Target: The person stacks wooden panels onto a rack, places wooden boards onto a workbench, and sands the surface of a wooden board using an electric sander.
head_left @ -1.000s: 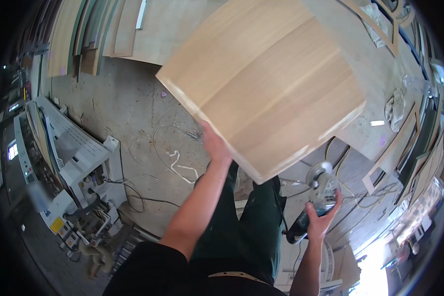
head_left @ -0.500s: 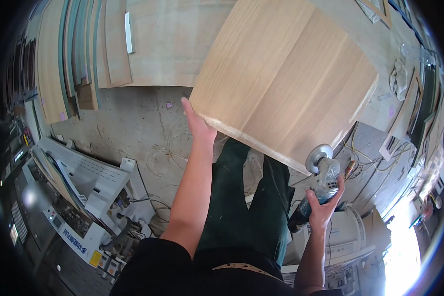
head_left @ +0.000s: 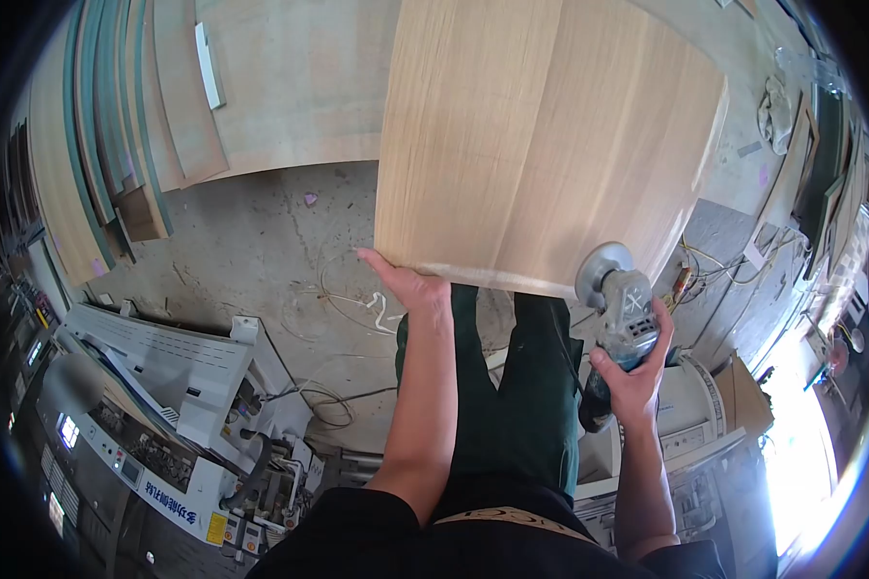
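Note:
A pale wood-grain panel (head_left: 502, 135) lies in front of me, its near edge facing my body. My left hand (head_left: 413, 286) grips the near left corner from below; the thumb sticks out to the left and the other fingers are hidden by the panel. In my right hand (head_left: 635, 381) is an angle grinder (head_left: 630, 314), wrapped round its body. Its round disc (head_left: 603, 270) is at the near right corner of the panel, overlapping it in view; whether it touches cannot be made out.
Long boards (head_left: 97, 145) are stacked at the left on a large sheet (head_left: 290, 96). A white machine (head_left: 164, 376) stands at lower left. Cables (head_left: 710, 261) trail on the floor at right. A crumpled cloth (head_left: 774, 114) and wood strips lie at upper right.
The panel has turned relative to my view, its near edge now more level. My left hand stays on its corner. The grinder has shifted slightly left and up.

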Tool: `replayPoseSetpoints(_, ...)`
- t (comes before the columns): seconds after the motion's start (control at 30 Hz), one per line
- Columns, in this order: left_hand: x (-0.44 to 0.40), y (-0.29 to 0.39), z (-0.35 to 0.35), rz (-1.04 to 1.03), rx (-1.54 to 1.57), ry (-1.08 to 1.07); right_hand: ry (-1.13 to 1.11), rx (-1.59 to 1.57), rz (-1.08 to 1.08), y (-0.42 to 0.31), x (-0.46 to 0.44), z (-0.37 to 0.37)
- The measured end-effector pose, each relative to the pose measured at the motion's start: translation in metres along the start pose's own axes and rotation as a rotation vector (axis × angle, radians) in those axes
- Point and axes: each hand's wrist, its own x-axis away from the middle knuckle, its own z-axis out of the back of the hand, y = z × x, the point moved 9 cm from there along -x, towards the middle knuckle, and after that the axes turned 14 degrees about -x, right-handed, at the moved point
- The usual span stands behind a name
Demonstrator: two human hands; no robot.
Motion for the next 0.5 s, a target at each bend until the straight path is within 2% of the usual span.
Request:
replayPoseSetpoints(0.2, 0.029, -0.026, -0.01, 0.008, -0.107, 0.127, 0.067, -0.012, 0.038, 0.001, -0.017, -0.013)
replayPoseSetpoints(0.27, 0.026, -0.029, -0.009, -0.002, -0.201, -0.03, 0.089, -0.022, 0.071, -0.007, -0.023, -0.025)
replayPoseSetpoints(0.3, 0.026, -0.025, -0.002, -0.001, -0.205, -0.032, 0.092, -0.025, 0.069, -0.008, -0.026, -0.032)
replayPoseSetpoints(0.37, 0.03, -0.031, 0.005, 0.249, -0.254, -0.144, 0.09, -0.058, 0.066, -0.01, -0.032, -0.048)
replayPoseSetpoints(0.5, 0.014, -0.006, 0.023, 0.202, -0.496, -0.218, 0.043, -0.013, 0.078, -0.021, -0.042, -0.089)
